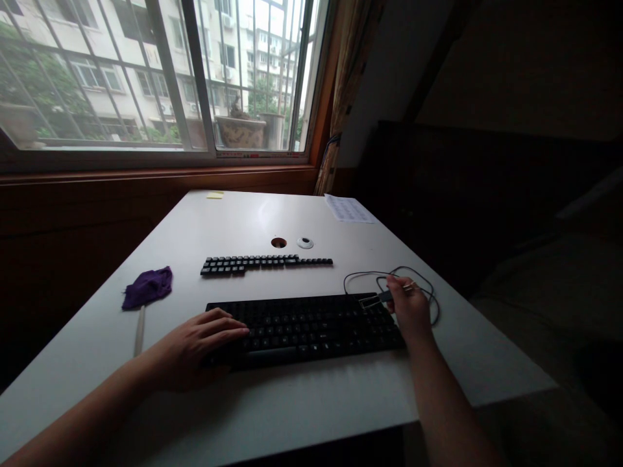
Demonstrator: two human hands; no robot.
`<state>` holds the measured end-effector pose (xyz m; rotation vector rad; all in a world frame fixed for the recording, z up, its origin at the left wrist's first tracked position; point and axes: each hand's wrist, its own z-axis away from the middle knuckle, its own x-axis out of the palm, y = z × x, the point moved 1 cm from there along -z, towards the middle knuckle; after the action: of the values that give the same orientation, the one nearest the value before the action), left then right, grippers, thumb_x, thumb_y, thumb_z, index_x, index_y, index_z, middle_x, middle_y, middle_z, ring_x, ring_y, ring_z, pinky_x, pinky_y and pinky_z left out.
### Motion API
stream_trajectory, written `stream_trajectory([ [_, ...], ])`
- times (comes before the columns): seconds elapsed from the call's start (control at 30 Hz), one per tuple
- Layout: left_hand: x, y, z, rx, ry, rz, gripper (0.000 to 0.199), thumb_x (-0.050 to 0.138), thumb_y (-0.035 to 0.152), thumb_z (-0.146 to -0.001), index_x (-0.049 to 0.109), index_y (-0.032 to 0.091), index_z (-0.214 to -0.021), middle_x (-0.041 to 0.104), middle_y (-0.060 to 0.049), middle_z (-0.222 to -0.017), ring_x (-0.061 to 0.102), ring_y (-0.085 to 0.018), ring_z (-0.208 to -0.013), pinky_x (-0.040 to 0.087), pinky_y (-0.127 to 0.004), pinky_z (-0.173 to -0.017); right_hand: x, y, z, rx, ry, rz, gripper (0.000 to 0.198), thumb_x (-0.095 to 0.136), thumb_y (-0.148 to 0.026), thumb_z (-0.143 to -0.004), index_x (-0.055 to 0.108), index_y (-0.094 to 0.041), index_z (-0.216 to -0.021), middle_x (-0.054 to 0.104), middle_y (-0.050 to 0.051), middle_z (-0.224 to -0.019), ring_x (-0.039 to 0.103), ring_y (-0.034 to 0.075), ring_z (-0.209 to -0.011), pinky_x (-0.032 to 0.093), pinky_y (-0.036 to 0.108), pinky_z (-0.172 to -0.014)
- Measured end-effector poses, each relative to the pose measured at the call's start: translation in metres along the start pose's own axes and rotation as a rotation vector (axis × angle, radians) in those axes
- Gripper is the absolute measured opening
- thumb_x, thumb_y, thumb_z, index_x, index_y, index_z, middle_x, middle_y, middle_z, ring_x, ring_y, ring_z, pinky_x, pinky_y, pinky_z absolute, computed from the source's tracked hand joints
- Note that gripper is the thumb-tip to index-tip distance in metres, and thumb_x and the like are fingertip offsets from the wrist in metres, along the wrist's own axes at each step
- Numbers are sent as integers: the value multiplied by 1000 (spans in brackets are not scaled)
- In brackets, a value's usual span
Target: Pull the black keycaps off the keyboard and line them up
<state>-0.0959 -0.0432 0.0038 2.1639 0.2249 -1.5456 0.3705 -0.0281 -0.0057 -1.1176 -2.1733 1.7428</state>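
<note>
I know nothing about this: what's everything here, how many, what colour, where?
table: 1, white, middle
keyboard: 1, black, table's near side
loose keys: many, black, beyond keyboard
cable: 1, dark, by keyboard
wire tool: 1, grey handle, over keyboard
cloth: 1, purple, table's left
stick: 1, pale, by cloth
hole: 1, dark, beyond loose keys
round cover: 1, white, right of hole
paper: 1+, whitish, far right
note: 1, yellow, far left
window: 1, brown surround, beyond table
curtain: 1, tan, right of window
flowerpots: 2+, brownish, outside
left hand: 1, bare, on keyboard
right hand: 1, bare, holding wire tool
</note>
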Motion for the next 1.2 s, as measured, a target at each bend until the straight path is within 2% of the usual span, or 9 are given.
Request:
stream_trajectory([
  [0.2, -3, -1, 0, -16, 44, 41, 56, 60, 22, -89, 43, 24, -142, 61, -10, -127, 54, -26, -113, 54, -41, -92, 1, -12, 9, 21, 52, -103, 46, 58, -61, -85, 54, -19, -67, 44, -6, -45, 42, 9, -36, 32, 20, -34],
  [0.33, -10, -12, 3, -64, 204, 12, 38, 57, 16, -92, 57, 24, -129, 68, -8, -112, 59, -22, -103, 54, -35, -86, 9, -25, 16, 52, 73, -151, 51, 53, -64, -87, 55, -19, -64, 39, -6, -39, 39, 9, -31, 29, 20, -31],
  [0.43, -25, -22, 3, -173, 323, -46, 23, 57, 18, -93, 66, 23, -113, 70, -7, -99, 61, -20, -93, 53, -32, -80, 21, -46, 21, 38, -19, -120, 55, 52, -66, -86, 58, -17, -61, 40, -5, -37, 40, 9, -30, 28, 19, -31],
  [0.53, -43, -32, -2, -284, 266, -81, 18, 55, 27, -94, 69, 22, -105, 69, -6, -95, 62, -17, -81, 53, -28, -69, 41, -77, 27, 10, -159, -142, 58, 51, -67, -86, 60, -17, -59, 41, -5, -35, 39, 8, -28, 25, 19, -30],
  [0.63, -51, -44, -10, -331, 245, -135, 19, 54, 30, -94, 70, 22, -101, 68, -5, -90, 61, -16, -75, 50, -26, -65, 75, -114, 38, -98, -373, -167, 57, 51, -66, -88, 61, -18, -58, 40, -5, -34, 39, 8, -29, 24, 20, -32],
  [0.77, -43, -63, -17, -418, 360, -107, 20, 53, 29, -93, 70, 19, -93, 68, -4, -86, 59, -13, -65, 46, -23, -60, 126, -151, 60, -487, -556, -107, 58, 51, -60, -92, 55, -19, -51, 47, -2, -43, 46, 8, -41, 34, 23, -45],
  [0.83, -35, -70, -16, -487, 448, -74, 22, 52, 30, -93, 70, 17, -92, 68, -4, -84, 58, -13, -62, 44, -23, -58, 146, -155, 70, -646, -575, -51, 61, 49, -58, -94, 45, -20, -46, 45, -2, -45, 42, 8, -44, 34, 25, -49],
  [0.9, -30, -72, -11, -537, 509, -64, 21, 54, 31, -92, 70, 17, -91, 68, -4, -82, 57, -13, -61, 43, -23, -58, 157, -152, 77, -683, -582, -25, 62, 47, -56, -96, 39, -21, -46, 41, -3, -45, 38, 8, -44, 32, 26, -50],
  [1.2, -24, -64, -5, -576, 573, -54, 20, 53, 30, -92, 69, 17, -91, 67, -3, -84, 55, -12, -62, 41, -24, -59, 162, -132, 88, -605, -538, -78, 56, 48, -50, -98, 41, -21, -50, 47, -2, -50, 45, 10, -47, 34, 28, -55],
])
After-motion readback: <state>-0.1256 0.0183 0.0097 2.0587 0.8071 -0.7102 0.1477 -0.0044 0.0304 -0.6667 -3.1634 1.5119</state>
